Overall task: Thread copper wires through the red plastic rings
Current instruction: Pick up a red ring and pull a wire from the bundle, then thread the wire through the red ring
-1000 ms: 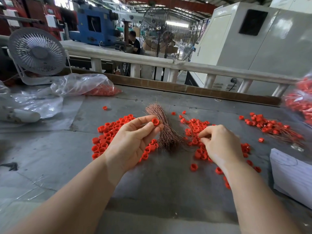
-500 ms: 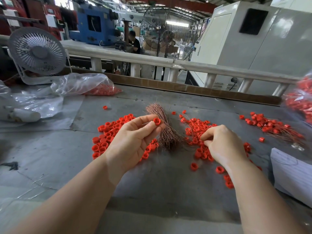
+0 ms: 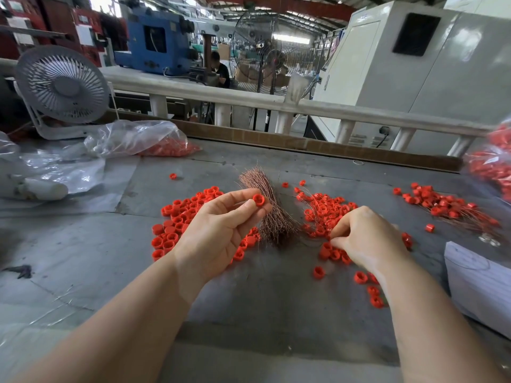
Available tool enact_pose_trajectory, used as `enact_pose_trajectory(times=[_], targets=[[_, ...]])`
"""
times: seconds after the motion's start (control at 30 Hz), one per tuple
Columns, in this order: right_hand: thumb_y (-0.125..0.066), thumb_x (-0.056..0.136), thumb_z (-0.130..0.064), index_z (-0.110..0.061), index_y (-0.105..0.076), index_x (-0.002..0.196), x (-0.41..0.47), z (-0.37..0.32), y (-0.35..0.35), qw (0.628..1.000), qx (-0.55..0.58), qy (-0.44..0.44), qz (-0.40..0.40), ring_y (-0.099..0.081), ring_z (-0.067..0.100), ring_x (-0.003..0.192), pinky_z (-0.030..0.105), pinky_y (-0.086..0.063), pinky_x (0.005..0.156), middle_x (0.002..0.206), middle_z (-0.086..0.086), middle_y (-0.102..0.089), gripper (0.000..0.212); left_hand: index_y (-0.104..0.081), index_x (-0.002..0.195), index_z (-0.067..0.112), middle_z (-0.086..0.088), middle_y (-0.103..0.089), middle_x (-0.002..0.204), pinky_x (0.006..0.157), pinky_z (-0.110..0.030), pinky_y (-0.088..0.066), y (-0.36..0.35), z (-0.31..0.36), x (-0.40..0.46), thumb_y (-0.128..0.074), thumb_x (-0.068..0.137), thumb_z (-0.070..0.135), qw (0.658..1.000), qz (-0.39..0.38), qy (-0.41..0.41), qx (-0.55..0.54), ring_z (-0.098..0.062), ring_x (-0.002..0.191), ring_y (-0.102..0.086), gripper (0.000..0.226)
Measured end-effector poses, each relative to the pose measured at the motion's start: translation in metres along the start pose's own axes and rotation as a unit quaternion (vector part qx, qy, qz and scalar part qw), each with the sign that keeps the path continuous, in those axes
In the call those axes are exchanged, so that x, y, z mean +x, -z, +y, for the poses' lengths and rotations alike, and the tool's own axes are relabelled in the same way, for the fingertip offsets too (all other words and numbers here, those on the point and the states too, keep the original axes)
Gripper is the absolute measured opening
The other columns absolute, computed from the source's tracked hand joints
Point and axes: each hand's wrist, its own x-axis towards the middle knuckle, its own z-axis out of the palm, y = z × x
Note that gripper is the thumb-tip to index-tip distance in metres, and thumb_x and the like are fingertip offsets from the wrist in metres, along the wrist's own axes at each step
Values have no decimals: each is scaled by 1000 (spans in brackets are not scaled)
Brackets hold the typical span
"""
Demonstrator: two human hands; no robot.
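A red ring [image 3: 258, 199] is pinched between thumb and fingertips of the left hand [image 3: 221, 230], above the copper wire bundle [image 3: 265, 208] on the table [image 3: 249, 299]. The right hand [image 3: 367, 239] is curled into the ring pile [image 3: 326, 214], seemingly pinching something unclear. The ring is judged light and stiff, best held by its rim; the wires thin, easily bent

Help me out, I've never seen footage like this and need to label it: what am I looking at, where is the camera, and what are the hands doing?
There is no machine at work here, just a person's two bare hands, filmed by a wide-angle camera worn on the head that looks forward and down. The left hand pinches one red plastic ring between thumb and fingers, lifted above the grey table. The right hand is lower, its curled fingertips pinching at a pile of red rings; what it grips is too fine to tell. Between the hands lies a bundle of copper wires. More loose rings lie to the left, and rings with wires lie far right. A small fan and clear plastic bags sit behind.
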Motion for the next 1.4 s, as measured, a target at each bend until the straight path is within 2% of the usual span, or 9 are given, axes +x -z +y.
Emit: enact_pose_trajectory(times=[0.33, 0.43, 0.53, 0.63, 0.77, 0.93, 1.1, 1.3, 1.4], targets=[[-67, 84, -21, -26, -68, 76, 4, 1, -9, 998, -35, 23, 37, -58, 21, 102, 34, -36, 86, 92, -5, -69, 10, -63, 93, 0, -11, -73, 81, 68, -18, -56, 1, -1, 1, -59, 66, 4, 1000, -20, 8, -2, -16, 80, -72, 27], [-67, 84, -15, -23, -63, 71, 6, -2, -7, 983, 127, 64, 118, -60, 18, 81, 28, -42, 72, 80, -4, -67, 16, -64, 92, 1, -12, -73, 81, 67, -18, -56, 2, 0, 0, -59, 67, 4, 1000, -25, 11, -4, -16, 80, -72, 26], [-69, 81, -8, -21, -65, 68, 2, -15, -3, 908, 403, 82, 84, -62, 8, 67, 18, -48, 65, 66, -5, -68, 19, -67, 87, 2, -12, -73, 82, 65, -17, -56, 2, -1, -1, -58, 67, 3, 999, -32, 8, 1, -17, 80, -72, 22], [-70, 78, -1, -20, -70, 64, -5, -29, -7, 826, 555, 97, -2, -62, 6, 67, 15, -50, 68, 68, -1, -70, 23, -67, 87, 2, -11, -72, 82, 68, -19, -57, 1, -2, -1, -59, 67, 3, 999, -38, 1, 12, -17, 80, -71, 22], [-71, 65, -10, -19, -73, 63, -9, -38, -11, 750, 653, 89, -57, -62, 5, 68, 14, -50, 69, 69, -1, -70, 9, -66, 89, 2, -10, -72, 82, 68, -18, -56, -1, -3, -2, -59, 68, 4, 999, -45, -1, 31, -16, 80, -71, 22], [-69, 58, -16, -20, -74, 63, -10, -40, -13, 715, 689, 76, -92, -63, 4, 70, 20, -51, 75, 72, -2, -71, 8, -65, 90, 2, -9, -72, 79, 65, -16, -55, -4, -3, -4, -55, 79, -2, 998, -44, 1, 42, -13, 77, -71, 15], [-68, 59, -20, -26, -74, 65, -11, -42, -14, 728, 674, 87, -95, -61, 1, 68, 18, -50, 72, 69, -6, -69, 11, -65, 91, 2, -10, -71, 80, 65, -16, -55, -5, -2, -5, -53, 83, -4, 998, -43, 1, 48, -13, 76, -70, 16], [-69, 77, -7, -32, -72, 73, -13, -44, -16, 799, 579, 161, -28, -64, 6, 75, 21, -50, 76, 74, -6, -71, 26, -63, 92, 0, -9, -71, 78, 67, -16, -56, -7, 0, -7, -51, 85, -6, 998, -49, 0, 44, -12, 73, -70, 15], [-70, 79, -5, -34, -71, 74, -15, -45, -16, 818, 546, 180, 2, -65, 5, 73, 20, -49, 74, 74, -8, -71, 29, -63, 90, 0, -8, -71, 76, 68, -16, -56, -9, 0, -8, -51, 83, -6, 998, -50, -2, 43, -11, 72, -70, 15]])
